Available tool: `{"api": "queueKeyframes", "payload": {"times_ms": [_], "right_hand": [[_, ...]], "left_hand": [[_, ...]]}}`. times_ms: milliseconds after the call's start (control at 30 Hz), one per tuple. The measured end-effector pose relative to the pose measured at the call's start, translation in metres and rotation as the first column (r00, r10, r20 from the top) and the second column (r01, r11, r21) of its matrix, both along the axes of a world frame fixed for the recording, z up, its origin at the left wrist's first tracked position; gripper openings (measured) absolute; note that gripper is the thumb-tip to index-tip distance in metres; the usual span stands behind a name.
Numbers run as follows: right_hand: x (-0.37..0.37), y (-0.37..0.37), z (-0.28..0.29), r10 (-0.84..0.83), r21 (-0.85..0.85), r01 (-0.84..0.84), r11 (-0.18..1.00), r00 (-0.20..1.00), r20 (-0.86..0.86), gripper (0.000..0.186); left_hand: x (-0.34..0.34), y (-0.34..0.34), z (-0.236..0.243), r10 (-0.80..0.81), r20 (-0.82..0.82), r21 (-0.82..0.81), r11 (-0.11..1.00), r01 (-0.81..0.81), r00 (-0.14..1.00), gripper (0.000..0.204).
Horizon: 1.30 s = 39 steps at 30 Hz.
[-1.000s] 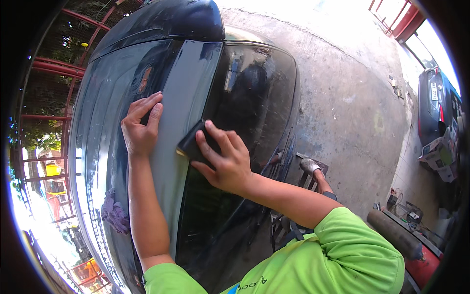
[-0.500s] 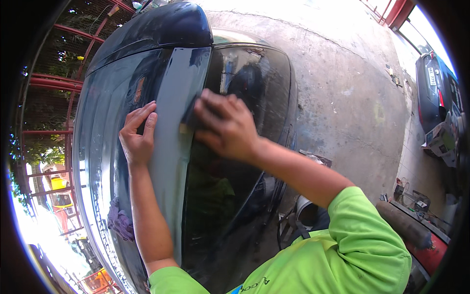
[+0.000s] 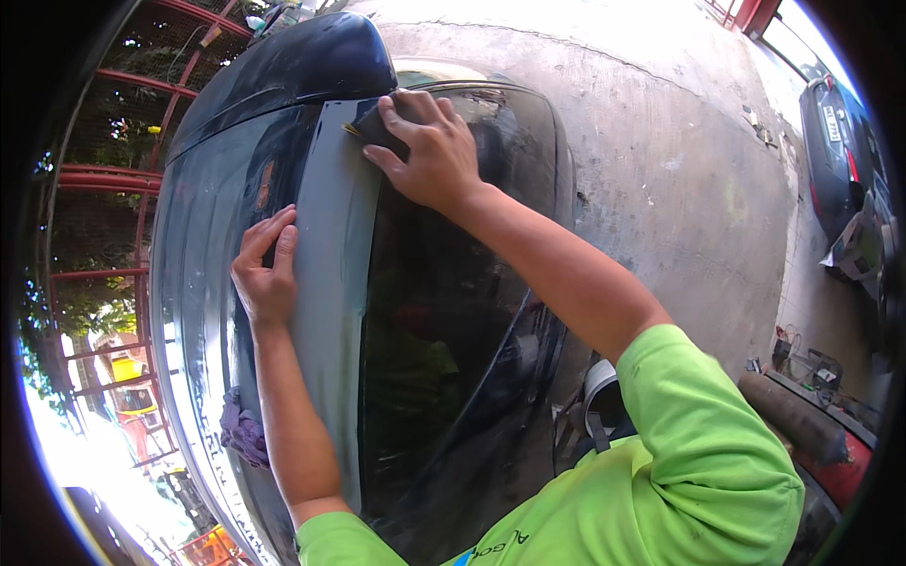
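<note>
A grey band (image 3: 332, 236) runs along a dark car's body between its glossy panel (image 3: 193, 245) and dark glass (image 3: 434, 368). My left hand (image 3: 267, 269) rests with slightly bent fingers apart on the panel beside the band, holding nothing. My right hand (image 3: 425, 151) grips a dark block (image 3: 371, 127) with a yellowish edge, pressed on the band's upper end, just below a black raised piece (image 3: 283, 66). A purple rag (image 3: 245, 434) lies on the panel by my left forearm.
Right of the car is a concrete floor (image 3: 679, 189), with another dark vehicle (image 3: 830, 170) at the far right. A grey and red cylindrical machine (image 3: 793, 415) and small tools stand at the lower right. A red mesh fence (image 3: 113, 174) runs along the left.
My right hand has moved up along the grey band with the block, from beside my left hand to the band's upper end. My left hand has shifted only slightly.
</note>
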State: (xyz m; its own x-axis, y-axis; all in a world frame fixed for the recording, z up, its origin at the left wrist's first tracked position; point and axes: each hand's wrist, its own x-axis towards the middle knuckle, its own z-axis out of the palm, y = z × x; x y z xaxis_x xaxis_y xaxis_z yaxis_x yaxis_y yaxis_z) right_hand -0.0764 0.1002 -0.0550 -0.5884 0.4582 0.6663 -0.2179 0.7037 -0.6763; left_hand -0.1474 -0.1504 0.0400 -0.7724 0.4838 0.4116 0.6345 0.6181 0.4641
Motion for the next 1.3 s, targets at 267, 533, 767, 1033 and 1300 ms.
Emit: {"api": "queueKeyframes", "payload": {"times_ms": [267,533,767,1033,1300], "right_hand": [[0.154,-0.086,0.012,0.541,-0.086,-0.535,0.841,0.823,0.174,0.063],[0.267,0.026,-0.026,0.333,-0.514,-0.170,0.841,0.911,0.243,0.060],[0.257,0.134,-0.054,0.357,-0.756,-0.079,0.649,0.910,0.212,0.065],[0.242,0.133,-0.047,0.352,-0.903,0.022,0.429,0.917,0.189,0.065],[0.284,0.019,-0.048,0.512,-0.663,-0.232,0.712,0.818,0.263,0.069]], "left_hand": [[0.011,0.015,0.006,0.078,-0.182,-0.022,0.996,-0.083,0.980,0.018],[0.006,0.123,-0.016,0.062,-0.488,-0.690,0.584,-0.428,0.871,0.090],[0.085,0.237,-0.146,-0.240,-0.321,-0.561,0.827,0.020,0.916,0.084],[0.168,0.070,-0.053,-0.248,-0.213,-0.559,0.824,0.090,0.945,0.070],[0.158,-0.028,-0.006,-0.157,-0.305,-0.770,0.621,-0.146,0.939,0.094]]}}
